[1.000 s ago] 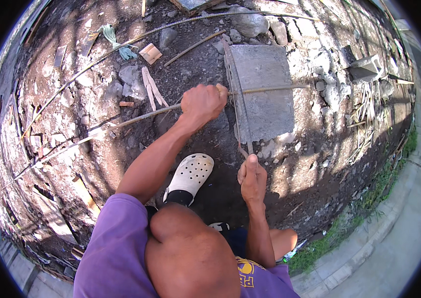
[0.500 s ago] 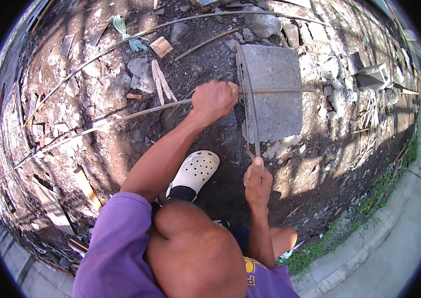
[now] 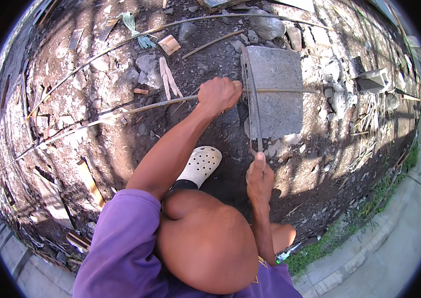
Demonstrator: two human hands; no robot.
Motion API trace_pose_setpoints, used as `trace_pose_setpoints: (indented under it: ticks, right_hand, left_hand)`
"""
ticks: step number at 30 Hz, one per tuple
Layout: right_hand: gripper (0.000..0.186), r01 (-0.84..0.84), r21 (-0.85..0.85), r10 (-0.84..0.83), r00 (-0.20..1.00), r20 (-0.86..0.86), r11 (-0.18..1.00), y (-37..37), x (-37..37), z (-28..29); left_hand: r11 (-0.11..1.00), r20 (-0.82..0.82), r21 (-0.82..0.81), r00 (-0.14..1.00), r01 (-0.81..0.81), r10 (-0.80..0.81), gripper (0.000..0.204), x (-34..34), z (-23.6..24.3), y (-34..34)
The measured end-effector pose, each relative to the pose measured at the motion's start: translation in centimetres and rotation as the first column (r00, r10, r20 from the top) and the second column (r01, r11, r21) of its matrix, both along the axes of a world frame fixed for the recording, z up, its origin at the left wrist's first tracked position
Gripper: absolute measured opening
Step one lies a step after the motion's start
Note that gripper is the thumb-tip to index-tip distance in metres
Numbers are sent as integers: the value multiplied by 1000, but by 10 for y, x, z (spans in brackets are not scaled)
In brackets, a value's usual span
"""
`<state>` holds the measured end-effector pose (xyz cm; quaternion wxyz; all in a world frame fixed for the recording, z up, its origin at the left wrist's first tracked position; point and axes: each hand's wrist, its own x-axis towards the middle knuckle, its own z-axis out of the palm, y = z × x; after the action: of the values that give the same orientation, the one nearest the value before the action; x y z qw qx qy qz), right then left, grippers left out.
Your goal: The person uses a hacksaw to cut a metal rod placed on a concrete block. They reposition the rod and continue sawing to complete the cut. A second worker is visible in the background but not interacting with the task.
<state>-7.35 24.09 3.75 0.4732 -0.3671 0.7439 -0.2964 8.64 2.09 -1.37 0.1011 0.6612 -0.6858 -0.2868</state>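
My left hand (image 3: 219, 94) is closed around a long, thin steel bar (image 3: 141, 109), pressing it down beside the edge of a grey concrete slab (image 3: 280, 69). From the fist the bar runs left over the soil and right across the slab. In my right hand (image 3: 260, 178) is the near end of a hacksaw (image 3: 253, 94), its grip mostly hidden by the fingers. The saw's narrow frame and blade lie across the bar just right of my left fist, along the slab's left edge. Whether the blade has cut into the bar I cannot tell.
A second long bar (image 3: 171, 23) curves over the rubble farther off. Wood scraps (image 3: 169, 44), a green cloth strip (image 3: 132, 29), stones (image 3: 266, 26) and a grey channel-shaped block (image 3: 373, 80) lie about. My white clog (image 3: 203, 163) stands near the slab; a concrete kerb (image 3: 354, 260) runs at lower right.
The view has shifted slightly and my bent knee has come a little to the right. Both hands keep their holds, with the saw still lying across the bar at nearly the same spot.
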Motion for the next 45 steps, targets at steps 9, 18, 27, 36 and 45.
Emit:
trace_pose_setpoints:
  ticks: [9, 18, 27, 36, 45]
  right_hand:
    - [64, 6, 117, -3, 1000, -27, 993, 50, -10, 33]
    - [67, -144, -142, 108, 966, -234, 979, -81, 11, -16]
    - [58, -19, 151, 32, 996, -84, 988, 17, 6, 66]
    - [70, -102, -7, 99, 973, -207, 995, -103, 18, -3]
    - [67, -221, -183, 171, 952, -254, 958, -94, 17, -2]
  left_hand:
    - [999, 22, -48, 1000, 17, -16, 51, -4, -6, 4]
    - [996, -12, -74, 999, -39, 38, 48, -4, -1, 7]
    - [993, 38, 88, 997, -73, 70, 46, -7, 0, 2]
    - [998, 22, 10, 997, -70, 69, 48, -8, 0, 5]
    - [995, 139, -73, 987, -70, 79, 52, -15, 3, 13]
